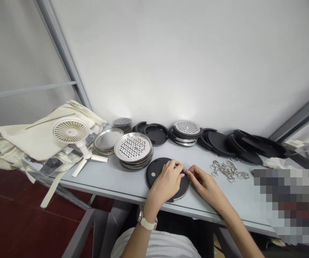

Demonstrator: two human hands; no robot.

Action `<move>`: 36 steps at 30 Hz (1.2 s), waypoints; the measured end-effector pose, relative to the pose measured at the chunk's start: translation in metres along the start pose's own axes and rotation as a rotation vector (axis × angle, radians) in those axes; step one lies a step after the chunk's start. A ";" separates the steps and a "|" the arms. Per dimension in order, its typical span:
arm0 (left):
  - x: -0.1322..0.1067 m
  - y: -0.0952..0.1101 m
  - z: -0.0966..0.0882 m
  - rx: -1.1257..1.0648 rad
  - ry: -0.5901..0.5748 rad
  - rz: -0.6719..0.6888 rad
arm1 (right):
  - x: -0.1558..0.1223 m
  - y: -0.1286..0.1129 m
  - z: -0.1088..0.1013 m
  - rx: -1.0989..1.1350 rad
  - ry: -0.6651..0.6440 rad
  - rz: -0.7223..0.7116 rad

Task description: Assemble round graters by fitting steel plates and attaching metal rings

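Observation:
A round black disc (156, 171) with a small pale dot lies flat near the table's front edge. My left hand (167, 181) rests on top of it, fingers curled and pinched at its right rim. My right hand (204, 184) meets it there, fingertips pinched on a small metal piece (185, 171) at the disc's edge. Both hands touch at that spot. What exactly the fingertips grip is too small to name. A white watch sits on my left wrist.
A stack of perforated metal discs (133, 148), plain metal plates (107, 139), black discs (154, 132) and more black discs (247, 147) line the back. Metal rings (228, 169) lie right of my hands. A small white fan (72, 133) and cloth bag (31, 138) sit left.

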State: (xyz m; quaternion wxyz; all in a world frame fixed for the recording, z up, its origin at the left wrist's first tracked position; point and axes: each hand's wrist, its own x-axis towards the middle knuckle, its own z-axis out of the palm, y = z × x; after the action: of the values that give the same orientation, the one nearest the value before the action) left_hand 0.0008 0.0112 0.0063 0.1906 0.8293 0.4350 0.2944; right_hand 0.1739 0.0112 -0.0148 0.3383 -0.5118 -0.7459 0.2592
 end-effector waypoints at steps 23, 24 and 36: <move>0.001 -0.001 0.003 0.006 0.002 0.008 | 0.008 0.005 0.007 -0.230 -0.005 -0.024; 0.000 -0.001 0.003 0.006 0.001 0.007 | 0.008 0.005 0.006 -0.237 -0.012 -0.025; 0.000 0.001 -0.001 0.017 -0.014 0.000 | 0.003 0.003 0.007 -0.197 -0.026 -0.013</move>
State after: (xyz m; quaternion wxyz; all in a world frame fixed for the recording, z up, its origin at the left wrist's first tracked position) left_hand 0.0007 0.0102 0.0074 0.1869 0.8329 0.4362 0.2847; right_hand 0.1697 0.0149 -0.0206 0.2785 -0.5343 -0.7754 0.1888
